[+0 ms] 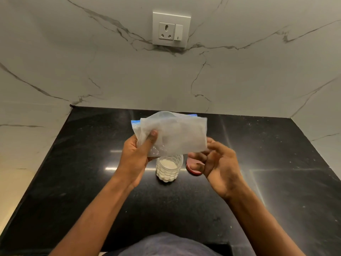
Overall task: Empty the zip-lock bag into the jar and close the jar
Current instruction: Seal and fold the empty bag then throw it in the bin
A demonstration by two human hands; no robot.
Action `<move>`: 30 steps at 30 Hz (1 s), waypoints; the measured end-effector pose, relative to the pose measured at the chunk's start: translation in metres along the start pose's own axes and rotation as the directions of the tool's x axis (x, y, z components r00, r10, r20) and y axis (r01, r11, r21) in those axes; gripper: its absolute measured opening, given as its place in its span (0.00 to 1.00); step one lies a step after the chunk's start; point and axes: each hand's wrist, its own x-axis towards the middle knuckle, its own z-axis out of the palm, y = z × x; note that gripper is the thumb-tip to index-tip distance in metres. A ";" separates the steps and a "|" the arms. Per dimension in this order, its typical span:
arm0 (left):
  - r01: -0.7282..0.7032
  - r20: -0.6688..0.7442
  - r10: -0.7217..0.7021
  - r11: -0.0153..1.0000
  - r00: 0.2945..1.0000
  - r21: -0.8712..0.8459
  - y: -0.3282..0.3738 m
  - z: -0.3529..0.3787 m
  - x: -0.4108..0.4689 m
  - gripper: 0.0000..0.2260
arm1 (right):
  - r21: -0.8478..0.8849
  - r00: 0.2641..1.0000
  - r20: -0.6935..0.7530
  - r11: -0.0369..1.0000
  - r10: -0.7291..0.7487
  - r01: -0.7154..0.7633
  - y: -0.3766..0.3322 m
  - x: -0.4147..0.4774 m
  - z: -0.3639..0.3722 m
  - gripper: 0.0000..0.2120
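Above the black counter (92,163), the zip-lock bag (173,133) lies long axis crosswise, your left hand (134,157) clamped on its left end, thumb in front. Your right hand (219,167) curls loosely at its right corner; whether it grips is unclear. The open jar (168,169) stands just below your fingers, its red lid (191,169) half hidden behind the right ones.

This is a home kitchen, shown by a polished black speckled stone countertop (88,182) set into a corner of white, grey-veined marble wall panels (129,80), a white wall socket plate with a rocker switch (170,28) above it, and a small clear dimpled jar of white foodstuff (168,169) standing on the counter.
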 end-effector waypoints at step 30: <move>-0.028 0.146 0.006 0.988 0.989 0.149 -0.015 0.051 -0.027 0.32 | -0.832 0.642 0.554 -0.385 -0.530 0.400 0.058 0.047 0.033 0.27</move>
